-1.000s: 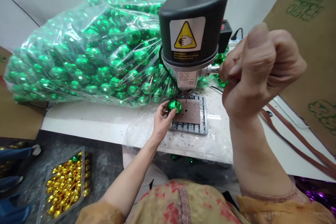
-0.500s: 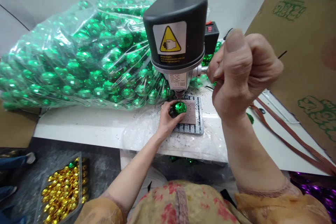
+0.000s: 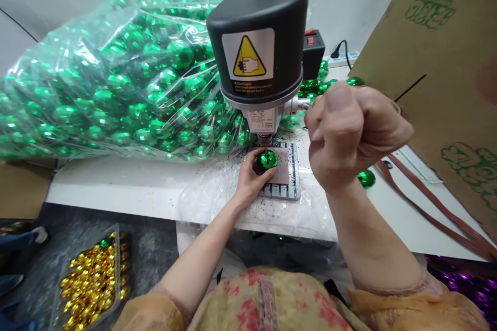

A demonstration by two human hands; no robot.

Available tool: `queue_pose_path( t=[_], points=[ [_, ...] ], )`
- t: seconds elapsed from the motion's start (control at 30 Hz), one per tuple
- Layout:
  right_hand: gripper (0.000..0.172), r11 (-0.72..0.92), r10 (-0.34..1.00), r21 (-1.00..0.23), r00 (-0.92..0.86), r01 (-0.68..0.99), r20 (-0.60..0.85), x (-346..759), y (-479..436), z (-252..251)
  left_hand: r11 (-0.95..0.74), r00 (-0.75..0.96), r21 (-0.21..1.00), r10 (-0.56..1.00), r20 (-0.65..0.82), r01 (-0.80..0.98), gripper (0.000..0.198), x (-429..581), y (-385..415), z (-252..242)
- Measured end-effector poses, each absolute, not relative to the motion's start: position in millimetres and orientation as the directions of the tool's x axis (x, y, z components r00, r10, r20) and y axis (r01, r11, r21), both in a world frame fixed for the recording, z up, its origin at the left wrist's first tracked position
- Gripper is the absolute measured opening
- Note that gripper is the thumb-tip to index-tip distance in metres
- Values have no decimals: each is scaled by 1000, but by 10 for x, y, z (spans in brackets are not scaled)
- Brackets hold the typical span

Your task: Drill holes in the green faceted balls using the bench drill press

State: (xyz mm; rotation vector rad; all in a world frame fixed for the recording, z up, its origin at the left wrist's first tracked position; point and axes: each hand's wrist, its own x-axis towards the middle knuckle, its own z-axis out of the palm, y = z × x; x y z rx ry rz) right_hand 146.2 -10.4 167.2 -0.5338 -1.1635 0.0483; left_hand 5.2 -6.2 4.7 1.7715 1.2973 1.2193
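Note:
Under the chuck of a small black drill press [image 3: 256, 41], my left hand [image 3: 250, 176] grips a shiny green faceted ball [image 3: 267, 159], thumb and fingers around its sides. The ball rests on a brownish pad [image 3: 281, 170] over the grooved metal base [image 3: 294, 181], where dark shavings are scattered. The chuck [image 3: 265, 139] sits right above the ball; whether the bit touches it I cannot make out. To the right of the machine, my right hand [image 3: 349, 134] is closed in a fist around the feed lever, whose metal hub [image 3: 297, 105] shows beside the fingers.
A large clear bag of green balls [image 3: 116, 88] fills the left of the white table [image 3: 128, 191]. One loose green ball [image 3: 366, 179] lies right of my forearm, near brown straps [image 3: 423, 207]. A cardboard box [image 3: 438, 88] stands at the right. Below, a bin holds gold balls [image 3: 89, 279].
My right fist has dropped lower with the lever, uncovering the plug and green balls behind it. My left hand still holds the ball in about the same place.

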Motion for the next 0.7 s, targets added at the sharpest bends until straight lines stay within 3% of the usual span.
queue_pose_path(
  t=[0.4,0.7],
  points=[
    [51,921,255,-357,453,154,854,1430,-94,1509,-339,86,862,939,332,376,51,64,-79,56],
    [51,945,163,-265,426,193,890,1434,-90,1429,-341,89,860,939,333,380,51,58,-79,35]
  ],
)
